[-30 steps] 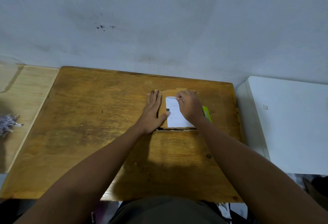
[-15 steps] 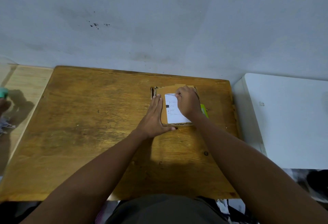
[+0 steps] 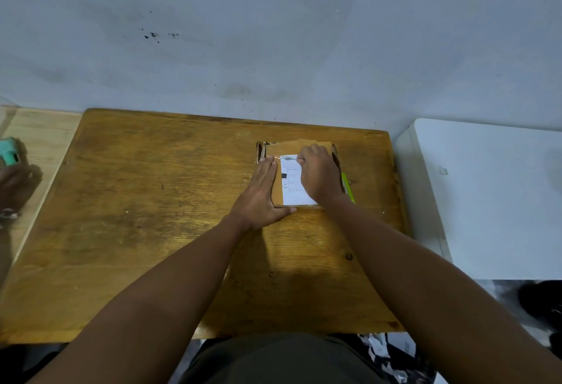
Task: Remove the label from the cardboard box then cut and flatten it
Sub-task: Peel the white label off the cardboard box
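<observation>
A small brown cardboard box (image 3: 275, 150) lies on the wooden table (image 3: 152, 201), right of centre near the far edge. A white printed label (image 3: 291, 184) covers most of its top. My left hand (image 3: 263, 195) lies flat with fingers together against the box's left side, thumb along its near edge. My right hand (image 3: 319, 175) rests on the label with its fingertips pinched at the label's far top edge. A yellow-green tool (image 3: 348, 190) lies just right of the box, mostly hidden by my right wrist.
A white cabinet (image 3: 492, 198) stands right of the table. A lighter wooden surface (image 3: 39, 134) adjoins on the left, where another person's hand (image 3: 15, 182) and a teal object (image 3: 9, 150) show. A grey wall runs behind.
My left hand slid off the box top to its left side and near edge. My right fingertips stay at the label's far edge. Another person's hand came into view at the left.
</observation>
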